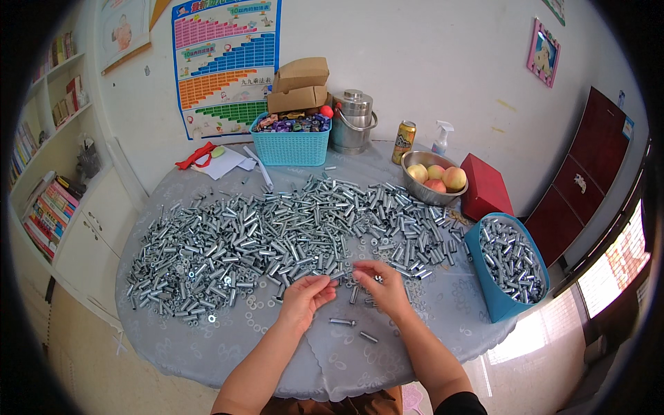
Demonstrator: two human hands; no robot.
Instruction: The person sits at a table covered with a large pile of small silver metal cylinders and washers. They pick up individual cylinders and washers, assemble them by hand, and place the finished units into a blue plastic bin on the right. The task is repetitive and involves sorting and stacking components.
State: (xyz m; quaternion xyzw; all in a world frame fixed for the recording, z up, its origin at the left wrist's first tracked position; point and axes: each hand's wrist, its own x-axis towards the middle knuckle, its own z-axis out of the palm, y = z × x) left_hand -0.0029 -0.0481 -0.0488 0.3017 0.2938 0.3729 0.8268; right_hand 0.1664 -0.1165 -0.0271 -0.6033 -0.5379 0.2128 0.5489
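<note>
Left hand (306, 294) pinching a bolt (330, 277), right hand (382, 285) curled on the bolt pile (277, 232); bare table (207, 342) nearer

A home room: bookshelves (52, 124), wall chart (225, 62), fruit bowl (434, 181) on a clothed round table (207, 346)

Bright daylight from right; sharp centre; fisheye bending, dark rim.

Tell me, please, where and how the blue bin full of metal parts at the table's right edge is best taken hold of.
Grip the blue bin by its long side walls, one hand on each, coming from above. It leans tilted and is loaded with metal parts, so one hand on the rim would likely tip it.
</note>
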